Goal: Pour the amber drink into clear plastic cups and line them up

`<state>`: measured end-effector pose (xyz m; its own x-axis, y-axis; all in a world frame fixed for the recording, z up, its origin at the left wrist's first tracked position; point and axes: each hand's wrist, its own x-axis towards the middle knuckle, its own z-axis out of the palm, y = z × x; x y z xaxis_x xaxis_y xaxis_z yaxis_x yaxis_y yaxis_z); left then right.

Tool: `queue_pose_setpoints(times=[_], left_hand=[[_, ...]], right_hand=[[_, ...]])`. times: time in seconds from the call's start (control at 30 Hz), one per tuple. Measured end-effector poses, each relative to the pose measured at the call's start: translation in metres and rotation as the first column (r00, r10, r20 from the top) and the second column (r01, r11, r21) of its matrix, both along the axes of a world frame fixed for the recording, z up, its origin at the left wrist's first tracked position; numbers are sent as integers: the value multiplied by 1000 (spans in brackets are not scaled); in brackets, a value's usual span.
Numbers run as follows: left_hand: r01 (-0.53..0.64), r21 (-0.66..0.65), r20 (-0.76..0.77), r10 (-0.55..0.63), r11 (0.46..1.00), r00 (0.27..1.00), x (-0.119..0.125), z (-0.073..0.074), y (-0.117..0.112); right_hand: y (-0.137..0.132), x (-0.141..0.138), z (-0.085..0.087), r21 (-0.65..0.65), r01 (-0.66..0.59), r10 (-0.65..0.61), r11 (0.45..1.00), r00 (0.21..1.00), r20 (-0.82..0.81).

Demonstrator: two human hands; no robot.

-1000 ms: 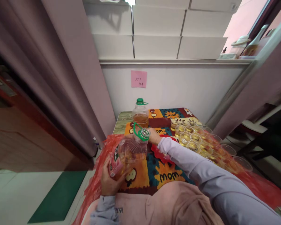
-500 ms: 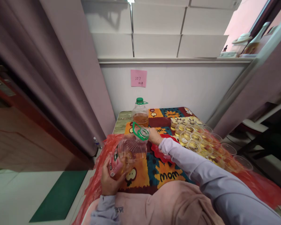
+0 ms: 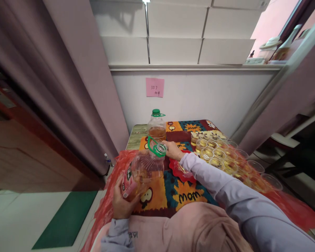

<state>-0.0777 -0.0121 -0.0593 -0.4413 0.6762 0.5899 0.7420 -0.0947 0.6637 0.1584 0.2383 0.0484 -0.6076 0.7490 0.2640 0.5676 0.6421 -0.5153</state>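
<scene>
My left hand [image 3: 124,203] is wrapped round the lower side of a large clear plastic bottle [image 3: 149,169] with a pink label. The bottle leans to the right and holds some amber liquid low down. Its mouth is uncapped, with a green ring and handle [image 3: 157,149] round the neck. My right hand [image 3: 173,150] is just beside and behind that mouth, fingers drawn together. Their tips are partly hidden by the neck, and what they hold cannot be made out. Below my right wrist lies a red scalloped plate [image 3: 178,170].
A second bottle [image 3: 156,132] with a green cap and amber liquid stands behind. Several clear cups [image 3: 219,154] of yellowish liquid crowd the table's right side. Red plastic sheeting [image 3: 107,199] hangs over the left edge. A pink note [image 3: 154,87] is on the wall.
My right hand has shifted slightly up and left by the bottle's mouth, showing more of its fingers. The left hand and its bottle are nearly still.
</scene>
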Motion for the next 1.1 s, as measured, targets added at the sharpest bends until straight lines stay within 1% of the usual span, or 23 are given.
queue_pose_setpoints(times=[0.13, 0.27, 0.43, 0.53, 0.63, 0.77, 0.87, 1.0, 1.1], left_hand=[[-8, 20, 1, 8, 1000, 1000, 2, 0, 0], [-3, 4, -25, 3, 1000, 1000, -2, -4, 0], [19, -18, -59, -20, 1000, 998, -15, -12, 0], [37, -27, -55, -38, 999, 998, -19, -14, 0], [29, -38, -35, -31, 999, 999, -15, -10, 0], [-3, -30, 45, 4, 1000, 999, -1, 2, -1], [-13, -16, 61, 14, 1000, 998, 8, 10, -2], [-16, -11, 36, 17, 1000, 999, 11, 12, -2], [-13, -9, 28, 13, 1000, 1000, 11, 13, -2]], right_hand=[[-3, -2, 3, 25, -20, 19, 999, 998, 57], [-5, -5, 5, 38, -21, 18, 999, 996, 90], [-6, -3, 8, 36, 5, -8, 999, 997, 72], [-7, -1, 9, 27, 22, -23, 999, 999, 28], [-7, 0, 11, 24, 30, -29, 999, 999, -30], [-6, 2, 14, 38, 37, -33, 999, 994, -105], [-7, 5, 17, 58, 34, -26, 998, 991, -132], [-8, 8, 21, 91, 30, -16, 995, 988, -152], [-8, 13, 28, 117, 48, -25, 992, 982, -186]])
